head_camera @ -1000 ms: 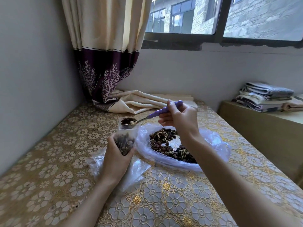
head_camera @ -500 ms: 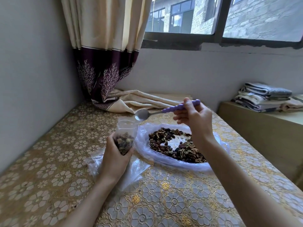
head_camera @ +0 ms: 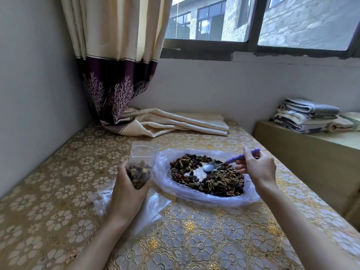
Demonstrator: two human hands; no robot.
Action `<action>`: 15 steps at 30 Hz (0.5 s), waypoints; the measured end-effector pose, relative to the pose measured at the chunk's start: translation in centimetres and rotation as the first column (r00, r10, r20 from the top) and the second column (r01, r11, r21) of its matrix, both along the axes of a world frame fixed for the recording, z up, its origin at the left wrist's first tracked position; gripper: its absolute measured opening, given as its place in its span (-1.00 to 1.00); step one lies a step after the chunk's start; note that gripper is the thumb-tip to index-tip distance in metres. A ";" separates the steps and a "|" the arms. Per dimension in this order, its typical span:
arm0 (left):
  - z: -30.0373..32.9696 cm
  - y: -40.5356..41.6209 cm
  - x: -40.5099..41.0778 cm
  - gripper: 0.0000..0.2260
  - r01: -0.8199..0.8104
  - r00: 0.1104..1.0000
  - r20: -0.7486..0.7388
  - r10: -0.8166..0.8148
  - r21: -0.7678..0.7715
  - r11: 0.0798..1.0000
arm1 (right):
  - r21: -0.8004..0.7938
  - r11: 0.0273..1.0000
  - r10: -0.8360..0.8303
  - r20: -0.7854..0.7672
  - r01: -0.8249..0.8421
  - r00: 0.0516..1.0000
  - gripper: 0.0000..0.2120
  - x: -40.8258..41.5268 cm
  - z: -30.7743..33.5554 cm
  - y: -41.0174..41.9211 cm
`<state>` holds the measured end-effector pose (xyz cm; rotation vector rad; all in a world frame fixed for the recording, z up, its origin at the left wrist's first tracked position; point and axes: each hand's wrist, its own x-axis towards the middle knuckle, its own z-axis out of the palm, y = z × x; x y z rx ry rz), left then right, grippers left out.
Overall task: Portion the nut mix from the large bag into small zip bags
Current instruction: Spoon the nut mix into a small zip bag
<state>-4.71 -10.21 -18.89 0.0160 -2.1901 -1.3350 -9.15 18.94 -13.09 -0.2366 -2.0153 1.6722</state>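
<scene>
Gripping the part-filled small zip bag [head_camera: 140, 168] upright in my left hand [head_camera: 127, 193], I pinch the purple-handled spoon [head_camera: 224, 164] in my right hand [head_camera: 257, 168], its bowl resting in the nut mix [head_camera: 212, 180] inside the large bag [head_camera: 251, 197] lying open on the surface [head_camera: 194, 240].

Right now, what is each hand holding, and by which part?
Left hand grips the small zip bag around its filled lower part; right hand pinches the spoon by its purple handle.

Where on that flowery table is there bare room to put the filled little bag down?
Bare tablecloth lies between the forearms, and along the wall left of the small zip bag. It is crowded around the large bag and the spare bags.
</scene>
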 end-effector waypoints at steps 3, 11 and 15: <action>0.1 0.1 0.0 -0.47 0.007 1.000 -0.009 -0.007 -0.007 1.000 | -0.006 1.000 0.024 0.022 -0.023 0.999 -0.75 -0.2 -0.2 -0.3; 0.3 0.2 0.3 -0.48 0.014 1.000 -0.002 -0.014 0.000 1.000 | -0.179 0.963 0.223 0.103 -0.203 0.969 -0.68 -0.3 0.2 -2.4; 0.4 0.1 0.3 -0.49 0.013 1.000 0.000 -0.013 0.000 1.000 | -0.264 0.926 0.312 0.144 -0.268 0.939 -0.67 -0.2 0.1 -3.3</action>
